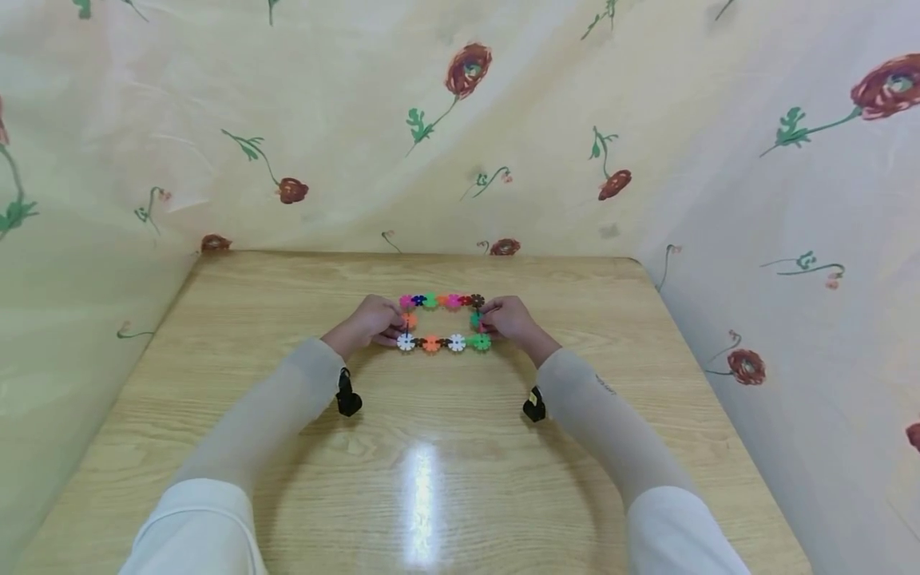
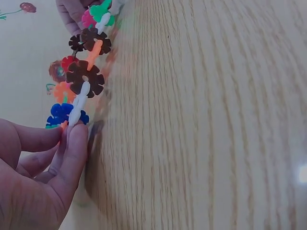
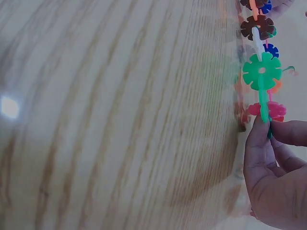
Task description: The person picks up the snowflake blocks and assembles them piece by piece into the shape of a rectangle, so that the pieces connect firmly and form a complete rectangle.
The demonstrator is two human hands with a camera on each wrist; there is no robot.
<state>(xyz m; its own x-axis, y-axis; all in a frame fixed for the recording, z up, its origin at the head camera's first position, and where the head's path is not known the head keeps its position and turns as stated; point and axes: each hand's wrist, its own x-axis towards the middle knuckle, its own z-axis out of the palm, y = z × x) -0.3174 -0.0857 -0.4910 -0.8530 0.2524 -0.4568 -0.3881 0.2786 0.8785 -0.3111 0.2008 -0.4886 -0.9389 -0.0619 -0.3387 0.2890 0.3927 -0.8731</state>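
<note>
Notched plastic snowflake discs are joined into a rectangular frame [image 1: 431,343] with an open middle, over the far part of the table. Its near row shows a white disc [image 1: 406,342] at the left and a green disc [image 1: 481,342] at the right. Pink, blue, orange and other discs form the far row. My left hand [image 1: 372,321] pinches the left side, at an orange disc [image 1: 410,321]. On the right side, thumb and fingers of my right hand [image 1: 512,318] pinch the frame close to a pink disc [image 3: 268,109]. The left wrist view shows brown discs [image 2: 85,78] along the near row.
A wood-grain table [image 1: 460,423] lies under both forearms, with a bright light reflection [image 1: 422,503] near its front. Flower-printed sheeting [image 1: 359,160] stands behind and at both sides. Black wrist devices [image 1: 348,395] hang below the sleeves.
</note>
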